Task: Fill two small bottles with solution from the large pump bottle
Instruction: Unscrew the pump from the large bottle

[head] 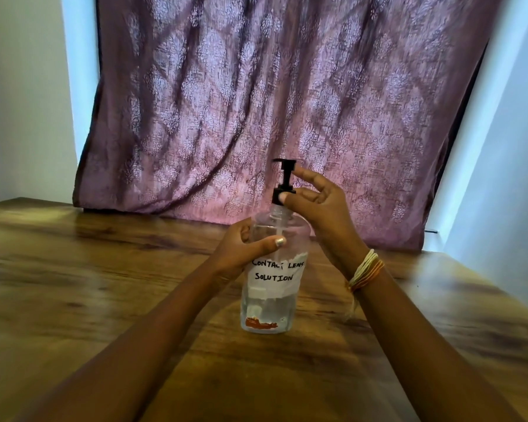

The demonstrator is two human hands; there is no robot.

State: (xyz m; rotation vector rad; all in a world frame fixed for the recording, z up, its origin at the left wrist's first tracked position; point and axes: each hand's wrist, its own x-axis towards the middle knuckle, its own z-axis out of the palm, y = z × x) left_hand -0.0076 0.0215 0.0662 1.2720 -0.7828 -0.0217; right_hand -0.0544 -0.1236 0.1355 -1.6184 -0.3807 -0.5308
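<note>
A clear large pump bottle (270,303) stands upright on the wooden table (89,284), labelled "contact lens solution" and partly filled with clear liquid. My left hand (241,248) wraps around its upper body from the left. My right hand (320,205) pinches the black pump collar (282,190) below the pump head, thumb and fingers around it. No small bottles are in view.
A patterned mauve curtain (272,102) hangs behind the table's far edge. White walls flank it on both sides. The table's right edge (500,300) runs diagonally toward me. Thread bracelets circle my right wrist.
</note>
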